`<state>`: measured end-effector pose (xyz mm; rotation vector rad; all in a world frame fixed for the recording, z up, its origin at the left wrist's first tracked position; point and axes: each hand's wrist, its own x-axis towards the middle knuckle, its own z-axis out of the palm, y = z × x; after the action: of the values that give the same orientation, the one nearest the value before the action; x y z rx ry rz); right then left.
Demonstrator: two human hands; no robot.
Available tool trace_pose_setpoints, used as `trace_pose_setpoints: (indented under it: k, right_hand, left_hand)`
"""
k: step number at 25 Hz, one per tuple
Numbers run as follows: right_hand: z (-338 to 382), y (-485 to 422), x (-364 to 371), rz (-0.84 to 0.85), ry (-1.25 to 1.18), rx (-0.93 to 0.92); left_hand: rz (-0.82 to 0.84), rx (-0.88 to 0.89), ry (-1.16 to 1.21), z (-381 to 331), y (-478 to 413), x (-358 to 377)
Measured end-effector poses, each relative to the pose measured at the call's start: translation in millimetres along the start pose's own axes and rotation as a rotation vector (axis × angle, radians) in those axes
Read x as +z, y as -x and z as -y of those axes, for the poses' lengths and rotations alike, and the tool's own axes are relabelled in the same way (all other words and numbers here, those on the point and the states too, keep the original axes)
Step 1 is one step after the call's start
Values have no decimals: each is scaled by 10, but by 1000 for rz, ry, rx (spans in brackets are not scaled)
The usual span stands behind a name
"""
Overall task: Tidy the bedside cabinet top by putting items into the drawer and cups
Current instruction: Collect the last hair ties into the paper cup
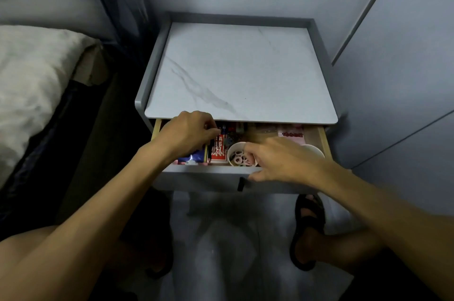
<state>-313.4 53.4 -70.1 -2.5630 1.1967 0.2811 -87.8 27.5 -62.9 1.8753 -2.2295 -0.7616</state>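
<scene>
1. The fingers (pixel 211 128) of the left hand (pixel 189 134) are curled tight, tips together at the clutter in the back of the drawer. They look to be pinching something small and dark, but I cannot tell what.
2. The fingers (pixel 250 148) of the right hand (pixel 282 160) are loosely bent and a little spread, hanging over a white cup (pixel 230 153) from its 3 o'clock side. I see nothing held in them. The thumb lies low along the drawer front.
3. That cup stands upright near the front of the open drawer (pixel 323 138), at about 6 o'clock of the cabinet top (pixel 240 72). It holds a heap of small rings (pixel 239 156), probably hair ties.
4. I judge the rings light, soft and stretchy; pinch one by its band, or tip them in as a bunch.
5. The cup looks like thin paper and will crush or topple easily, so I would take it low around the wall with a gentle hold.
6. At the cup's 9 o'clock stands a red box (pixel 217 152), then a blue packet (pixel 192 157). A second cup (pixel 313 149) sits at 3 o'clock, half hidden behind the right hand. A pink packet (pixel 292 134) lies at 1 o'clock.
</scene>
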Motion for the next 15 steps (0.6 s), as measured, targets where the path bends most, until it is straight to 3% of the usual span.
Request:
trace_pose_setpoints:
  k: [15]
  right_hand:
    - [-365,-493,-216,-227,220,105]
  left_hand:
    - [-20,-31,52,105,-85,-104]
